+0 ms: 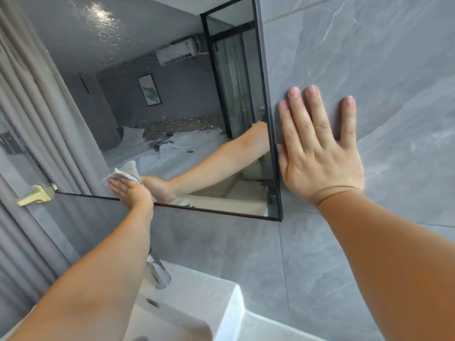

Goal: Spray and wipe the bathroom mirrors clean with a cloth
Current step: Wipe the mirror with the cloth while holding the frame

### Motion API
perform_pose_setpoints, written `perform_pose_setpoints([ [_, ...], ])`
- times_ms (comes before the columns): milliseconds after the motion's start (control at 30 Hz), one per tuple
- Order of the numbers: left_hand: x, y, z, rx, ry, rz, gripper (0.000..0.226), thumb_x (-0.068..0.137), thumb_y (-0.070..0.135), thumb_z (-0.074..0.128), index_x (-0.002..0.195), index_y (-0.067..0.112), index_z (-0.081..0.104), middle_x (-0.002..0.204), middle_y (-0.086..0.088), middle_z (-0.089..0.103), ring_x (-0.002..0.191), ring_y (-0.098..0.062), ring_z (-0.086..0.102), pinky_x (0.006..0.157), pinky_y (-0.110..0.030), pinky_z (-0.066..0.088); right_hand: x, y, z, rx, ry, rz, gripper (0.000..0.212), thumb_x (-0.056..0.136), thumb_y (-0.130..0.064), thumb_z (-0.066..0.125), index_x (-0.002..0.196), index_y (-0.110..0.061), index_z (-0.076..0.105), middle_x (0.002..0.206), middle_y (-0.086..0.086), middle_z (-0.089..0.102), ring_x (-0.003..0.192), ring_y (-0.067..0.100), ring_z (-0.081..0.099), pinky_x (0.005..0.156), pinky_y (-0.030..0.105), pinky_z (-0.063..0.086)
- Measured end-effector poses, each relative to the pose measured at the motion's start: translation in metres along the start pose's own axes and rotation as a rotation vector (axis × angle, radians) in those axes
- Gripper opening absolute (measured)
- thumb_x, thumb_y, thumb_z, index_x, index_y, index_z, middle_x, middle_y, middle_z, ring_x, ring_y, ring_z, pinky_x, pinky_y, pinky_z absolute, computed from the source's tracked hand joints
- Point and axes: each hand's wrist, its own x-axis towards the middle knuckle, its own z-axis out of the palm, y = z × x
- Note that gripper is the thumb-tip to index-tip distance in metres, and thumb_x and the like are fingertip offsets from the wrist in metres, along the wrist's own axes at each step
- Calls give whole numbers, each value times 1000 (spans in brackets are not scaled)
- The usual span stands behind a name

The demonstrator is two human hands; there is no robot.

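A black-framed mirror [152, 94] hangs on the grey tiled wall and carries spray droplets across its upper and middle glass. My left hand [131, 191] presses a pale grey cloth [123, 174] flat against the mirror's lower edge, near its left corner. My right hand [320, 148] lies flat with spread fingers on the wall tile just right of the mirror frame and holds nothing. No spray bottle is in view.
A white basin [197, 299] with a chrome tap [158, 269] stands below the mirror. A grey curtain [37, 107] hangs at the left beside a brass door handle [37, 194]. Grey marble-look tiles [381, 57] cover the wall on the right.
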Motion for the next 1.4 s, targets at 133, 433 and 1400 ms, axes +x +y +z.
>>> perform_pose_setpoints([
  [133, -1, 15, -1, -157, 14, -154, 52, 113, 20, 11, 161, 2, 2, 172, -10, -3, 159, -19, -2, 124, -27, -5, 0, 0, -2, 25, -50, -14, 63, 111, -32, 30, 166, -7, 11, 173, 11, 12, 160, 32, 10, 124, 60, -12],
  [433, -248, 73, 36, -68, -125, 639, 69, 106, 41, 18, 161, 0, 8, 170, -19, 0, 158, -37, -4, 127, -49, -5, 0, -1, -2, 12, -12, -8, 63, 110, -31, 34, 166, -7, 15, 173, 11, 15, 159, 31, 13, 125, 59, -11],
  [1400, -189, 129, 14, -124, -72, 461, 68, 103, 46, 12, 160, 15, -8, 170, -7, -13, 158, -26, -13, 125, -40, -10, -1, -2, 1, 7, 33, -1, 64, 108, -31, 40, 164, -5, 21, 171, 13, 20, 158, 33, 19, 126, 64, 0],
])
